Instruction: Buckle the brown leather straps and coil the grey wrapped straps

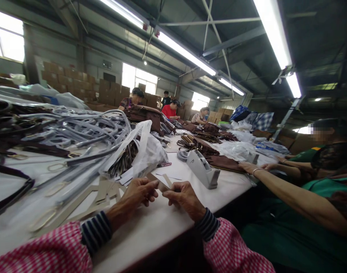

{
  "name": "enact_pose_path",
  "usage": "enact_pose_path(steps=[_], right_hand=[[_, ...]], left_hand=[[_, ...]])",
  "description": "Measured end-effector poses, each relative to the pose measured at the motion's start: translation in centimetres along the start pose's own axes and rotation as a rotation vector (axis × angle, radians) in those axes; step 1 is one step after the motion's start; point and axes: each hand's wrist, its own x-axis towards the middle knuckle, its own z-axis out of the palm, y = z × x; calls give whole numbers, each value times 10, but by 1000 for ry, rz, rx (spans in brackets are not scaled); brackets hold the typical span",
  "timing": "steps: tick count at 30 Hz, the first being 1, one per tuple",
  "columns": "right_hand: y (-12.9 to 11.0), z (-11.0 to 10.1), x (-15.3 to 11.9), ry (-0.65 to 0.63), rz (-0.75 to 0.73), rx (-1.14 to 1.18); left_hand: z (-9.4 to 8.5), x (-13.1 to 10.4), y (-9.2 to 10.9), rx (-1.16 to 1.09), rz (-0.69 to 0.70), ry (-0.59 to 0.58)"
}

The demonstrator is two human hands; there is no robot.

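Between my two hands is a small grey-brown strip [163,186], which looks like card. My left hand [136,195] pinches its left side between thumb and forefinger, with the other fingers curled below. My right hand [186,199] grips the right end in the same way. Beyond my fingers, a few loose pale strips [167,179] lie on the white table. More flat beige strips [103,193] are scattered to the left of my left hand. A grey tape dispenser [202,170] stands a little past my right hand.
Plastic-wrapped straps [85,125] with metal buckles heap up on the left. A clear plastic bag [150,155] of strips sits ahead. Brown leather-like pieces [224,163] lie beyond the dispenser, touched by a co-worker's hand [249,167]. The table edge runs close on my right.
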Motion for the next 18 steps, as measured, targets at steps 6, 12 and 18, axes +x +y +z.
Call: enact_pose_path(steps=[6,12,18], right_hand=[[11,-32,20,23,-92,-347],[14,-31,24,41,-75,-496],[13,-10,23,157,-128,-717]], left_hand=[[-37,3,45,282,139,240],[-50,4,67,424,286,201],[-18,17,46,566,342,-83]])
